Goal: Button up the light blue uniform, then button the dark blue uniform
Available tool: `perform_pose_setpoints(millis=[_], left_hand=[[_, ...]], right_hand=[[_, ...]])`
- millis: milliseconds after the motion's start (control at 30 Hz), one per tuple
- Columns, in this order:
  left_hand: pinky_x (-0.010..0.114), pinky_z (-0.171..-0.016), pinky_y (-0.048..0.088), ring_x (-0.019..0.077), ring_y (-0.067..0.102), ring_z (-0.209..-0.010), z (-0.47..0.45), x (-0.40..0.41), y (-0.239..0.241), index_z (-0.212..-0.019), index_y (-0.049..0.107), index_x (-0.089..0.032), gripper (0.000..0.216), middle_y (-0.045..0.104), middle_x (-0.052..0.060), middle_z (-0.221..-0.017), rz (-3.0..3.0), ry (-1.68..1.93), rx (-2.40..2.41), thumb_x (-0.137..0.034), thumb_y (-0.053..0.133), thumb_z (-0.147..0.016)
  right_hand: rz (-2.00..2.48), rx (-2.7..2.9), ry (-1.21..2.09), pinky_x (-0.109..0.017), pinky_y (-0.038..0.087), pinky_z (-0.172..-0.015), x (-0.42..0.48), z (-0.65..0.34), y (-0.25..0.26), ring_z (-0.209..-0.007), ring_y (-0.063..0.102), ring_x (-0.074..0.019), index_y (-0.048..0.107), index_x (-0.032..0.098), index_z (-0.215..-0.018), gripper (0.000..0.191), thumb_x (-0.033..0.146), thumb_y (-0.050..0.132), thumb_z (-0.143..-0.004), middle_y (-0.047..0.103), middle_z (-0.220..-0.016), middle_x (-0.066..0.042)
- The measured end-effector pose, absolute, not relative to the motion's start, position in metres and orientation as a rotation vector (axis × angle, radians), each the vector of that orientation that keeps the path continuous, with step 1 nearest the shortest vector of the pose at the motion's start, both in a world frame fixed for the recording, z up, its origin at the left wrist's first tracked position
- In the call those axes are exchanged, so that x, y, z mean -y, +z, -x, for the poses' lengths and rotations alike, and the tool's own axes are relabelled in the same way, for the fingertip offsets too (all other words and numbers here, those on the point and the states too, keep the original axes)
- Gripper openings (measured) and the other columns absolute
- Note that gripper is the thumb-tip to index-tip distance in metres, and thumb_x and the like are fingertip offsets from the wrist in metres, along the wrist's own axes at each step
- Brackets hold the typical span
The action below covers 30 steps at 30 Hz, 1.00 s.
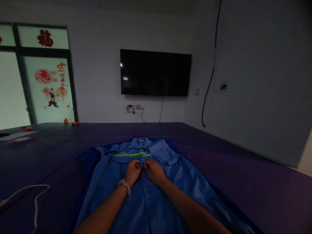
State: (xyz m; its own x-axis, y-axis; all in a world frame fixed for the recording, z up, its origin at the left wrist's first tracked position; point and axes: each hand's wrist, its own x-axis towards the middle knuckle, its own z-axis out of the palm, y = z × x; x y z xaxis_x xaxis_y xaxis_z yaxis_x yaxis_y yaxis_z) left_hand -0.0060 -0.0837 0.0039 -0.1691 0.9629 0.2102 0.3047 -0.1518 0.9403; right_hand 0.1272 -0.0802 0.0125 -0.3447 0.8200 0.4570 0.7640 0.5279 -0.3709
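Observation:
A blue work shirt (pixel 109 188) with a yellow-green stripe across its chest lies face up before me, collar (pixel 141 142) away from me. One sleeve (pixel 163 151) is folded in over the chest. Both hands meet at the front button placket, just below the stripe. My left hand (pixel 133 172), a pink scrunchie (pixel 125 186) on its wrist, pinches one side of the placket. Close beside it, my right hand (pixel 154 171) pinches the other side. The fingertips hide any button there. Darker blue cloth (pixel 90 159) shows beneath the shirt.
The shirt rests on a wide purple surface (pixel 231 172). A white cable (pixel 36 198) curls at the lower left. Small orange objects (pixel 75 123) stand near the glass door (pixel 52 84). A television (pixel 156 73) hangs on the far wall, and a black cable (pixel 209 84) dangles at the right.

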Motion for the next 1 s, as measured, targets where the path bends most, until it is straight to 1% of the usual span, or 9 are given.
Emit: perform_pose_setpoints(millis=[333, 700, 1000], left_hand=[[0.017, -0.043, 0.037, 0.0073, 0.051, -0.044, 0.0064, 0.0850, 0.0040, -0.088, 0.059, -0.012, 0.021, 0.058, -0.003, -0.059, -1.478, 1.346, -1.469, -0.006, 0.054, -0.068], [0.018, -0.041, 0.036, 0.0089, 0.050, -0.041, 0.0068, 0.0827, 0.0024, -0.079, 0.058, -0.014, 0.014, 0.055, -0.004, -0.053, -1.493, 1.357, -1.488, -0.008, 0.058, -0.066], [0.019, -0.043, 0.038, 0.0099, 0.051, -0.042, 0.0073, 0.0855, 0.0038, -0.080, 0.059, -0.014, 0.015, 0.056, -0.004, -0.052, -1.511, 1.351, -1.477, -0.009, 0.058, -0.065]], right_hand=[[1.252, 2.122, 0.219, -0.023, 0.038, -0.073, 0.0781, -0.1277, 0.0109, -0.083, 0.057, -0.0156, 0.060, 0.018, -0.082, 0.013, 0.014, 0.048, -0.081, 0.063, -0.086, -0.004], [1.261, 2.122, 0.218, -0.023, 0.039, -0.073, 0.0775, -0.1283, 0.0099, -0.084, 0.057, -0.0161, 0.061, 0.017, -0.082, 0.013, 0.012, 0.048, -0.081, 0.064, -0.087, -0.005], [1.246, 2.113, 0.228, -0.023, 0.040, -0.073, 0.0766, -0.1286, 0.0100, -0.083, 0.058, -0.0157, 0.062, 0.018, -0.082, 0.014, 0.014, 0.049, -0.081, 0.064, -0.087, -0.004]])
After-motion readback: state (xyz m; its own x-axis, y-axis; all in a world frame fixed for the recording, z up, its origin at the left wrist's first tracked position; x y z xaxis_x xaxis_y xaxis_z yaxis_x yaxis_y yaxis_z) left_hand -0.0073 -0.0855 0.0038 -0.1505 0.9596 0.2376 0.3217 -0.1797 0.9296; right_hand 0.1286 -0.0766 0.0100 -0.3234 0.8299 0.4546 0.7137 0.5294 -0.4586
